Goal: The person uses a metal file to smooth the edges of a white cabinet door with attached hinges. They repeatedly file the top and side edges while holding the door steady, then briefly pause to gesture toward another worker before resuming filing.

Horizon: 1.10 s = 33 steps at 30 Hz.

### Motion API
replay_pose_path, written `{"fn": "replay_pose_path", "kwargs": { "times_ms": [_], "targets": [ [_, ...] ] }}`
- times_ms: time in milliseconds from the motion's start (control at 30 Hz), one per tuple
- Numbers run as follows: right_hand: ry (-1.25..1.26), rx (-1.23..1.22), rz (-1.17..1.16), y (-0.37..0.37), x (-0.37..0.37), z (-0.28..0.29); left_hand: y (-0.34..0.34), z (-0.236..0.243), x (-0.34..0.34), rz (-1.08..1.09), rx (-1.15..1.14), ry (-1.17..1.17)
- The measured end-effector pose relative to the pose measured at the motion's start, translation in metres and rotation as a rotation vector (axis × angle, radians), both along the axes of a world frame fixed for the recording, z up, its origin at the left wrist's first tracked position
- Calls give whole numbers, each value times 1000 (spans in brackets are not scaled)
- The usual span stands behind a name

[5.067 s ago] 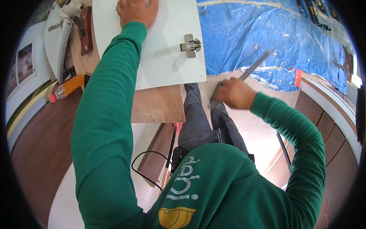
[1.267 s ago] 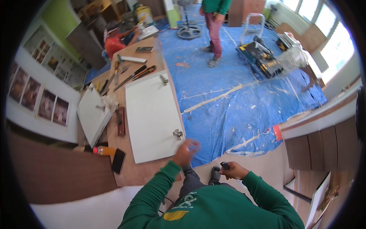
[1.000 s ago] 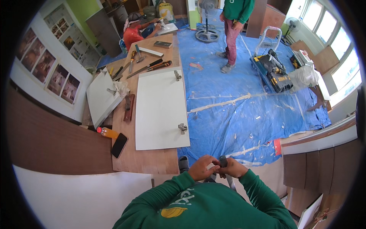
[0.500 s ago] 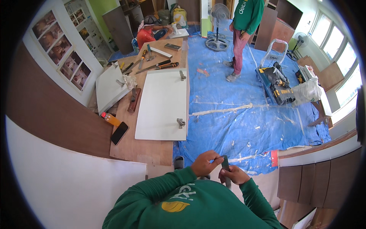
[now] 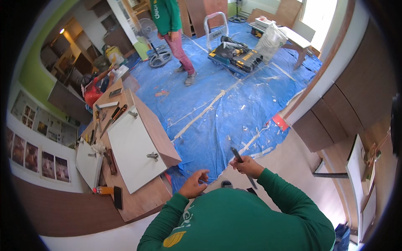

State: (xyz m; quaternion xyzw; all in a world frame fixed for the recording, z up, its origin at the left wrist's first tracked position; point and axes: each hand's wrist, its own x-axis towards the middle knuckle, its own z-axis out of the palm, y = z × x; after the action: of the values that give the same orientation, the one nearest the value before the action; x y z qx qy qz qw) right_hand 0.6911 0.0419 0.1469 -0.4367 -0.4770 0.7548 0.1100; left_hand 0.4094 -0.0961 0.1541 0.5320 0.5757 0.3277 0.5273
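Note:
My right hand (image 5: 249,167) grips a narrow, flat, dark strip (image 5: 237,154), which slants with one end up past the fingers and the other below the hand. Its exact kind does not show. My left hand (image 5: 193,185) is apart from it, fingers loosely curved and nothing between them. Nearest to the left hand is a plywood worktop (image 5: 144,200). On this worktop lies a white door panel (image 5: 136,152) with two metal hinges, one of them a near hinge (image 5: 153,155). Beside the panel sits a reddish-brown wooden block-like tool (image 5: 110,162).
An orange drink bottle (image 5: 103,190), a phone (image 5: 118,197) and another white panel (image 5: 88,162) are at the left. A blue sheet (image 5: 209,100) covers the floor. A co-worker (image 5: 169,25) stands beyond, another crouches far left (image 5: 91,94). Tool cases (image 5: 247,60) rest on a trolley. Boards (image 5: 360,175) lean right.
My left hand has let go of the strip and moved left. The right hand keeps hold of it. The view has swung to the right.

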Motion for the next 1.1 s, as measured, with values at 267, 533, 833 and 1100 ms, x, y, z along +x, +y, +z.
{"fn": "replay_pose_path", "kwargs": {
  "times_ms": [267,533,833,1100],
  "targets": [
    [156,-96,-144,-12,0,-9,-7,21,-34,-210,-429,-271],
    [15,125,65,3,-78,-21,-10,24,-93,549,-96,-289],
    [-6,67,223,19,-203,-23,-18,-21,-239,798,102,-4],
    [-79,177,329,32,-293,-39,26,-78,-350,801,148,415]
  ]
}}
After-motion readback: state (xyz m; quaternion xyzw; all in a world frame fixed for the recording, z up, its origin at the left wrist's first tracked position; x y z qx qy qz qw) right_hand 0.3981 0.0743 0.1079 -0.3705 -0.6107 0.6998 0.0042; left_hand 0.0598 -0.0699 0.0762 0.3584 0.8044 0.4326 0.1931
